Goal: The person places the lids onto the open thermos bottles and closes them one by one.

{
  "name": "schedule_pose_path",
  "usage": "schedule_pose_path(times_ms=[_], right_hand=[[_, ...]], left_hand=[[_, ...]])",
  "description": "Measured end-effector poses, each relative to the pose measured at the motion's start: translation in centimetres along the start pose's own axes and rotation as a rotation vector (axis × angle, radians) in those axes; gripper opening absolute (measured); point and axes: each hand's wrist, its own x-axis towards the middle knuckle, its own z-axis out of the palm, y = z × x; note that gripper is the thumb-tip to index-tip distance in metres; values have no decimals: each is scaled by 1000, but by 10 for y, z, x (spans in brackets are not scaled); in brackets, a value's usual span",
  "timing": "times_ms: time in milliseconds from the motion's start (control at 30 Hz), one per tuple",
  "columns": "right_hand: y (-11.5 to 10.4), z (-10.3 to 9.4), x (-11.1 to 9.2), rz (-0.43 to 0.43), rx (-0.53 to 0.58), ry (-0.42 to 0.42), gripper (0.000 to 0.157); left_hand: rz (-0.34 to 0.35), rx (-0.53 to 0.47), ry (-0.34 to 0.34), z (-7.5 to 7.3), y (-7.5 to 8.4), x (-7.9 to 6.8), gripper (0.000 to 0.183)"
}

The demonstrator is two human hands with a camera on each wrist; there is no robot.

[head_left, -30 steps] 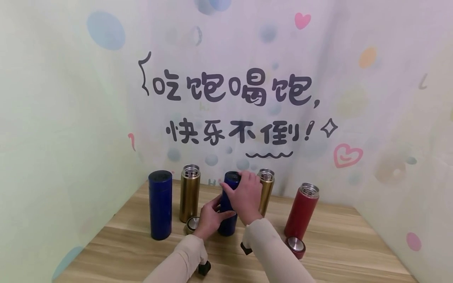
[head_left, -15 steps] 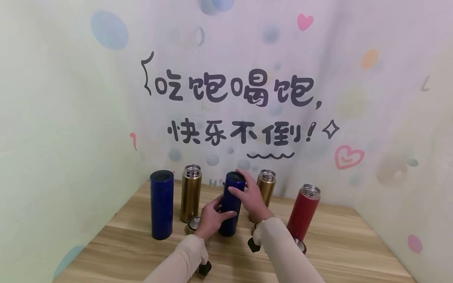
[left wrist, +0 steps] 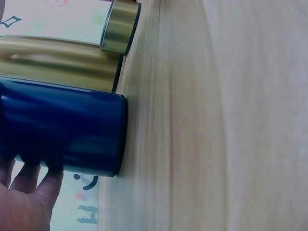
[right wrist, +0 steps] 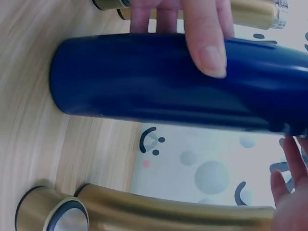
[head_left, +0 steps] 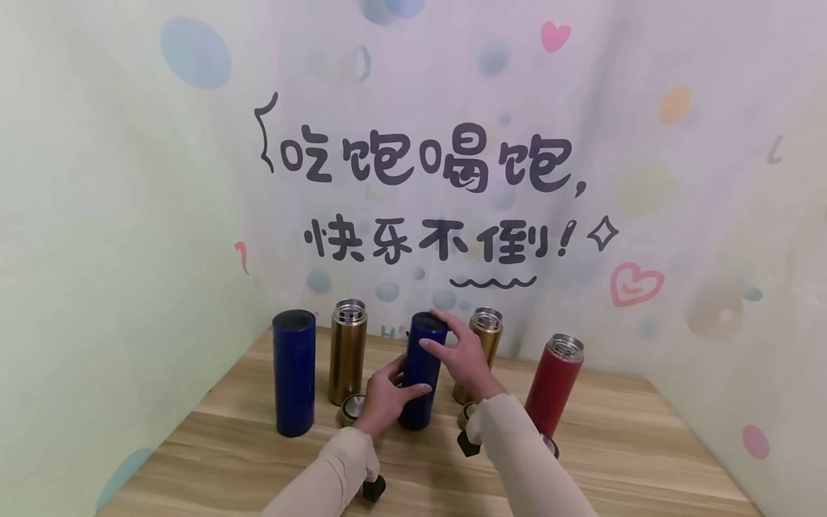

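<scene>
A blue thermos bottle (head_left: 423,370) stands upright on the table between my hands, its dark-topped lid (head_left: 429,322) in place. My left hand (head_left: 385,403) grips the bottle around its lower body, thumb across the front; the left wrist view shows several of its fingers (left wrist: 50,185) against the side. My right hand (head_left: 472,362) holds the lid from the right, with the thumb on the near side and a finger over the far edge. In the right wrist view, the right fingertips (right wrist: 291,151) meet the bottle's upper end.
Another blue thermos (head_left: 294,377) stands at left. Behind are two gold thermoses (head_left: 347,359) with uncovered mouths, and a red thermos (head_left: 555,388), also uncovered, stands at right. A gold lid (head_left: 352,409) lies by the left hand, another gold lid (right wrist: 53,211) by the right gold bottle.
My right hand has turned and shifted right around the lid, its fingers less over the top than a second ago. My left hand and the bottle hold their place.
</scene>
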Motion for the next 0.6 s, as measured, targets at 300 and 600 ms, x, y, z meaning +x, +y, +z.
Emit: schedule_pose_path(times_ms=[300, 600], right_hand=[[2, 18, 1, -97, -148, 222, 60], [-9, 33, -2, -41, -366, 349, 64]], left_hand=[[-25, 46, 23, 2, -27, 12, 77], [-45, 65, 34, 2, -28, 12, 81]])
